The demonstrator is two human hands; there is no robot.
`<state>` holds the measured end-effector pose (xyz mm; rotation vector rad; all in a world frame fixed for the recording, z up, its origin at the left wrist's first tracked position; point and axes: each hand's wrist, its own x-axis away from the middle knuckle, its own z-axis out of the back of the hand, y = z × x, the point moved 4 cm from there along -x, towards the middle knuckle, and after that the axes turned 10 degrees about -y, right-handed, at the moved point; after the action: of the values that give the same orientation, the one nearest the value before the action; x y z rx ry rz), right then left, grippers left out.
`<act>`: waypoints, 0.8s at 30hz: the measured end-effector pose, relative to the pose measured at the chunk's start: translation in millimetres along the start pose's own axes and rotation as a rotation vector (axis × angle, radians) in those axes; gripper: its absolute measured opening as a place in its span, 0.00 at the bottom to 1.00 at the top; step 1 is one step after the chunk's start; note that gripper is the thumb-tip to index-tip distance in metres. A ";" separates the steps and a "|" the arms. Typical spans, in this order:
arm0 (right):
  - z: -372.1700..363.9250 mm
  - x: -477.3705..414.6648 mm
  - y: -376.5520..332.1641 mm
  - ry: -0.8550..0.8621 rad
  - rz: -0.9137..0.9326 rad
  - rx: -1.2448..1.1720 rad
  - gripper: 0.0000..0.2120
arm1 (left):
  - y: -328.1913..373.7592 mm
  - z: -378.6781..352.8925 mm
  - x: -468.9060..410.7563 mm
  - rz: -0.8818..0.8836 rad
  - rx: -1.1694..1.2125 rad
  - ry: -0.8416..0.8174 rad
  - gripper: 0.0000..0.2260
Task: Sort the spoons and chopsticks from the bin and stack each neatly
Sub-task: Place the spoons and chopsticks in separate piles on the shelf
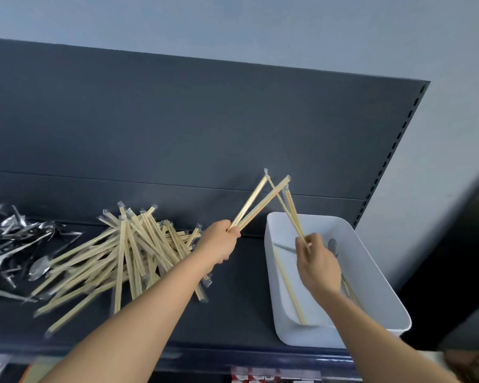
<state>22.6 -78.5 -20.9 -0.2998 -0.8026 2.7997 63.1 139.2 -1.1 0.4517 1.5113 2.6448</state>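
My left hand grips two wrapped wooden chopstick pairs that point up and to the right, above the dark shelf. Over the white bin, my right hand pinches another couple of chopstick pairs that lean up and to the left. Their tips nearly meet those in the left hand. A chopstick pair and a wrapped spoon lie in the bin. A loose pile of wrapped chopsticks spreads on the shelf left of my left arm. Farther left is a heap of wrapped spoons.
The dark shelf has an upright back panel behind the piles. The bin stands at the shelf's right end, close to the front edge. Red packages show on a lower shelf. A dark blurred edge rises at the right.
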 end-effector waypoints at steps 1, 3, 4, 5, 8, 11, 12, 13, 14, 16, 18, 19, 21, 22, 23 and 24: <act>-3.4 -0.3 -11.9 0.000 0.029 -0.050 0.13 | -2.6 5.7 -0.1 -0.007 0.017 0.016 0.10; -12.6 -1.2 -40.9 -0.015 0.082 -0.154 0.13 | -10.9 19.1 1.1 -0.019 0.054 0.037 0.09; -18.4 -1.2 -57.4 -0.031 0.112 -0.209 0.12 | -17.1 27.2 2.2 -0.022 0.064 0.046 0.09; -26.0 -1.2 -74.8 -0.060 0.142 -0.262 0.11 | -24.5 35.8 3.9 -0.016 0.073 0.055 0.09; -61.7 1.1 -125.3 -0.279 0.192 -0.399 0.09 | -55.4 65.5 10.5 0.027 0.055 0.087 0.08; -97.6 6.9 -157.7 -0.486 0.197 -0.424 0.08 | -84.1 92.6 17.4 0.067 -0.046 0.144 0.06; -109.6 9.3 -168.6 -0.530 0.204 -0.410 0.09 | -95.0 104.3 20.1 0.083 -0.090 0.169 0.07; -119.6 12.2 -178.6 -0.565 0.215 -0.388 0.11 | -105.2 115.5 22.1 0.098 -0.141 0.196 0.07; -129.0 14.8 -187.8 -0.591 0.231 -0.362 0.13 | -115.4 126.4 23.3 0.118 -0.195 0.222 0.07; -144.7 18.5 -204.1 -0.609 0.280 -0.290 0.19 | -134.3 146.7 26.5 0.150 -0.296 0.266 0.08; -156.8 20.4 -214.5 -0.596 0.339 -0.149 0.26 | -153.0 159.0 27.0 0.165 -0.422 0.254 0.19; -162.0 21.6 -218.0 -0.589 0.377 -0.041 0.28 | -162.2 160.9 26.6 0.166 -0.516 0.208 0.25; -173.6 25.0 -221.8 -0.611 0.459 0.191 0.31 | -178.6 157.6 27.1 0.174 -0.699 0.051 0.33; -180.4 27.1 -222.0 -0.643 0.494 0.290 0.30 | -185.4 154.0 27.7 0.180 -0.774 -0.036 0.33; -186.9 29.2 -221.0 -0.681 0.519 0.371 0.30 | -191.1 150.4 28.2 0.183 -0.832 -0.104 0.33; -193.3 30.1 -218.4 -0.718 0.528 0.426 0.29 | -195.6 147.4 27.9 0.186 -0.873 -0.145 0.32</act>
<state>74.6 206.2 -67.6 0.7019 -0.2078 3.5097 60.4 368.6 -91.3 0.6804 0.1953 2.9648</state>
